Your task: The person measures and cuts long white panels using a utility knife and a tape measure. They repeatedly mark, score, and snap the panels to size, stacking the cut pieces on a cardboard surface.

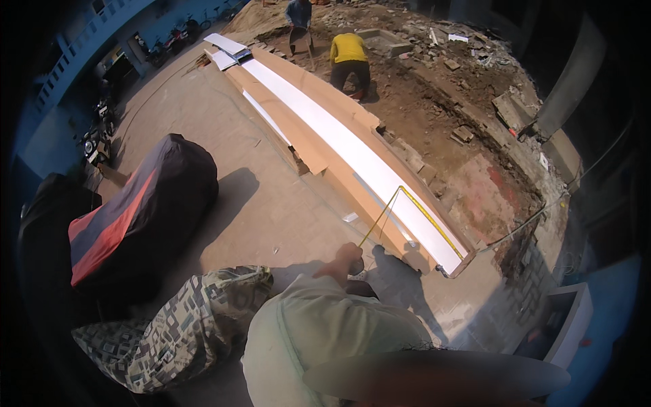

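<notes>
My left hand (349, 258) is closed at the lower centre, reaching out past the pale green shirt on my body. A yellow tape measure (431, 220) runs from it. Its blade slants up, bends sharply, then follows a long white panel (325, 129) to near its close right end. The tape's case is hidden in my fingers. The panel lies lengthwise over long brown boards (349, 191) on the ground. My right hand does not show.
Covered vehicles, one under a black and red cover (149, 203), stand left beside camouflage-patterned cloth (196, 329). Beyond the boards, a person in yellow (349, 54) bends over dug earth; another person (298, 20) stands farther back. Rubble (464, 132) lies right, near a grey frame (571, 325).
</notes>
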Demonstrator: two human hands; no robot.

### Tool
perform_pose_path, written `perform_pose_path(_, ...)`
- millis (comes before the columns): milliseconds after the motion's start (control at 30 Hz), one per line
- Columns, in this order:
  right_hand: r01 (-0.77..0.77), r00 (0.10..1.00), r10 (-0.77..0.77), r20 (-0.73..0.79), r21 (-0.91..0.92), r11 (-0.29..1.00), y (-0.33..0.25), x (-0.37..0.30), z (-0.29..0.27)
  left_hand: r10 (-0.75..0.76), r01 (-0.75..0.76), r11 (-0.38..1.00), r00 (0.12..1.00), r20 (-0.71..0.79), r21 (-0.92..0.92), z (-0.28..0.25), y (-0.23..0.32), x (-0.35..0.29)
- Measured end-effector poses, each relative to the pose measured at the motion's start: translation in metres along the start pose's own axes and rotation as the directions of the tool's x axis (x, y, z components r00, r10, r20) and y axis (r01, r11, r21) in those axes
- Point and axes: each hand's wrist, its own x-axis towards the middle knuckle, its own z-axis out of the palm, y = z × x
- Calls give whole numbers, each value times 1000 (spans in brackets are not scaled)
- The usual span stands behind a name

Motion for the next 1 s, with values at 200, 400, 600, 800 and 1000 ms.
perform_pose_path(200,-9,1000,9,12,19,1000,-8,-16,20,91,-93,995,995,49,40,-5,4,25)
perform_pose_path(400,-1,998,-2,55,50,999,-13,-26,57,224,-222,944,974,17,244,-39,-9,33)
perform_pose_path(600,1,981,-37,193,183,983,-12,-37,111,37,-36,996,999,-11,79,-52,-29,24)
perform_pose_path(800,-352,753,-40,657,454,818,-28,-181,249,-38,38,998,999,8,59,-29,-54,4)
perform_pose_path(1000,-490,416,-230,880,430,759,-112,-358,324,-71,71,996,997,-3,46,-18,-79,-10)
